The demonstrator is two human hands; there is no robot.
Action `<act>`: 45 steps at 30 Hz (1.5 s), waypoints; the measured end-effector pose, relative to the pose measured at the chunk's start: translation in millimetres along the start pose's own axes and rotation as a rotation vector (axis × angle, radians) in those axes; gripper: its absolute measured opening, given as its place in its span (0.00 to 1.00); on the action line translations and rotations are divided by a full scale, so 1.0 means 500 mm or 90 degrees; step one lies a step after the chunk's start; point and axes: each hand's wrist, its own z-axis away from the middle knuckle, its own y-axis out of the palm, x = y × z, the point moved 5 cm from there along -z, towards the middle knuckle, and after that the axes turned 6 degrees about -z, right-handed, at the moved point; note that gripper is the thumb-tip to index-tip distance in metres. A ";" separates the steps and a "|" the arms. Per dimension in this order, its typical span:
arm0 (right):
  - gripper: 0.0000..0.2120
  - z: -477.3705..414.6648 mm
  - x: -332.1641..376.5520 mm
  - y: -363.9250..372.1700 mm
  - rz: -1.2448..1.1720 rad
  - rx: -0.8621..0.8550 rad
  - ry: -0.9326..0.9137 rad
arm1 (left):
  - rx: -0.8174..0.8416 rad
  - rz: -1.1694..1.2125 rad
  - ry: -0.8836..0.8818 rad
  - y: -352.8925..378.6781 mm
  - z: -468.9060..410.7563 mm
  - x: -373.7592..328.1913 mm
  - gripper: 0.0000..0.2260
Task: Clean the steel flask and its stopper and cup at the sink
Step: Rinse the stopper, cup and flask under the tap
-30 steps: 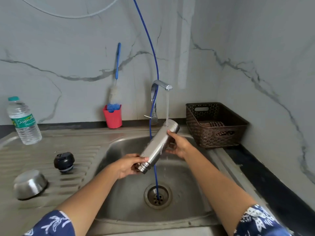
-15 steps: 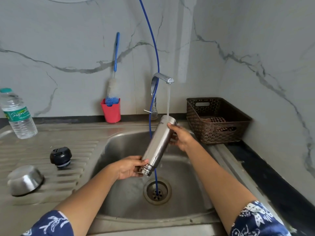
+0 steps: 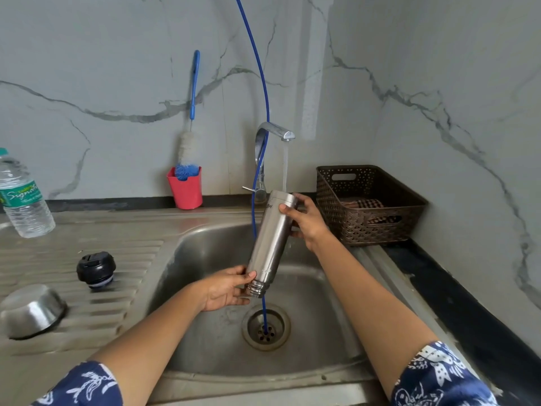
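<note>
The steel flask (image 3: 270, 244) is held upside down over the sink basin (image 3: 205, 332), its threaded mouth pointing down and its base up under the running tap (image 3: 275, 133). My left hand (image 3: 227, 290) grips the flask near its mouth. My right hand (image 3: 307, 222) holds the upper end, thumb across the base. The black stopper (image 3: 96, 269) stands on the ribbed drainboard (image 3: 73, 303) at the left. The steel cup (image 3: 30, 310) lies mouth-down near the drainboard's left edge.
A blue hose (image 3: 260, 83) hangs from above into the drain (image 3: 265, 326). A red holder (image 3: 186, 186) with a bottle brush stands at the back wall. A plastic water bottle (image 3: 22, 197) is far left; a brown basket (image 3: 369, 203) sits right of the sink.
The flask has swung from a slant to nearly upright, base up under the water stream. Both hands have stayed on it.
</note>
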 end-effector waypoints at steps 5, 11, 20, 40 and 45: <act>0.25 0.002 0.009 0.006 0.007 -0.002 -0.021 | -0.019 0.000 0.003 0.007 -0.007 -0.001 0.22; 0.26 0.004 0.022 -0.004 -0.003 -0.003 -0.050 | -0.065 0.005 0.011 0.014 -0.020 -0.007 0.12; 0.27 0.004 0.028 0.008 0.059 0.052 -0.135 | -0.073 -0.006 0.017 0.021 -0.022 -0.011 0.13; 0.32 -0.020 -0.058 -0.059 -0.129 -0.171 0.122 | -0.178 0.020 -0.043 -0.001 0.003 -0.017 0.14; 0.30 -0.020 -0.071 -0.061 -0.184 -0.200 0.152 | -0.226 0.159 0.019 -0.021 0.010 -0.038 0.12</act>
